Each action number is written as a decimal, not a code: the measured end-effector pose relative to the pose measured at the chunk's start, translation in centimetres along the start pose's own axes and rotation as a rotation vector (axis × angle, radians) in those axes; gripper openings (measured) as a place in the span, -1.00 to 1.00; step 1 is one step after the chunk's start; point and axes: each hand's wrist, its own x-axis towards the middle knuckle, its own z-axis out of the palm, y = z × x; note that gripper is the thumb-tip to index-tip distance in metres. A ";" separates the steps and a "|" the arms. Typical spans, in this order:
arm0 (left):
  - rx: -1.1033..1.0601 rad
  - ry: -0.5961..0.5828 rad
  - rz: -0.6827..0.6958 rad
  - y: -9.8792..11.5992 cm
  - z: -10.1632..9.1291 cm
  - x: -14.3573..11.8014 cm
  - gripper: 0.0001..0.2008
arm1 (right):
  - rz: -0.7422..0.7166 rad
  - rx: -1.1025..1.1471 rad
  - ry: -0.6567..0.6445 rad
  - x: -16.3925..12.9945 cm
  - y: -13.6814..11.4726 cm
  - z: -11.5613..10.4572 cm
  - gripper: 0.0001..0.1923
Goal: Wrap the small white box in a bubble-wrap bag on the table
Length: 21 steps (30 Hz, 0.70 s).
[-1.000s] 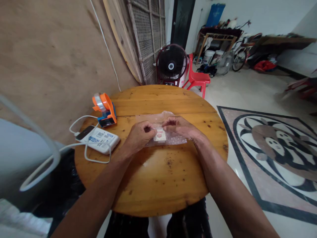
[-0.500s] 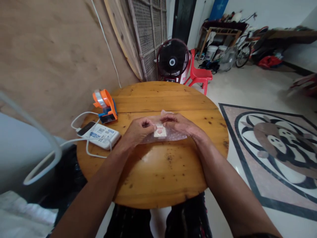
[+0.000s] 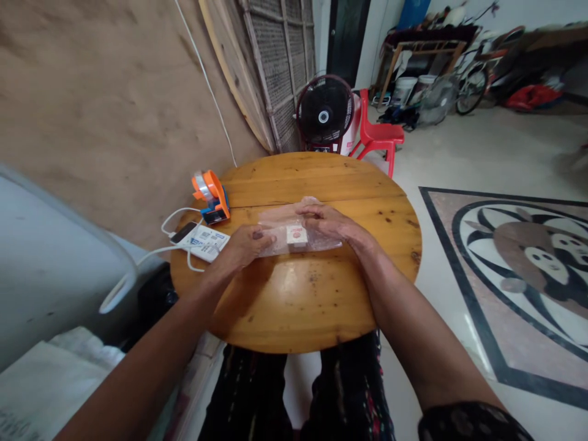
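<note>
A small white box (image 3: 296, 236) with a red print on top lies on a sheet of clear bubble wrap (image 3: 324, 242) near the middle of the round table. My left hand (image 3: 249, 245) is closed on the wrap's left end, thumb and fingers together, a little apart from the box. At the box's far right side, my right hand (image 3: 325, 222) has its fingers bent over the wrap and grips it. Part of the sheet is hidden beneath this hand, and a raised flap of it shows behind the fingers.
An orange and blue tape dispenser (image 3: 212, 197) stands at the table's left rim. Near it lies a white labelled box (image 3: 204, 243) with a phone (image 3: 184, 233) and white cable. Behind the wooden table (image 3: 294, 306) are a fan (image 3: 324, 113) and red chair (image 3: 381, 131).
My left hand has drawn back left from the box, stretching the wrap's left end. The right hand stays beside the box. The head view has shifted slightly.
</note>
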 end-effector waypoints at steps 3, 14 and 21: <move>0.074 0.059 -0.071 0.0 -0.3 0.1 -0.70 | -0.006 0.004 -0.019 0.0 0.1 0.0 -0.58; 0.081 -0.031 -0.363 1.1 -0.5 0.2 -0.63 | -0.072 -0.005 0.011 0.7 0.8 0.3 -0.47; -0.275 0.081 -0.377 2.0 0.7 0.0 -0.49 | -0.085 -0.019 -0.020 0.9 1.5 0.2 -0.48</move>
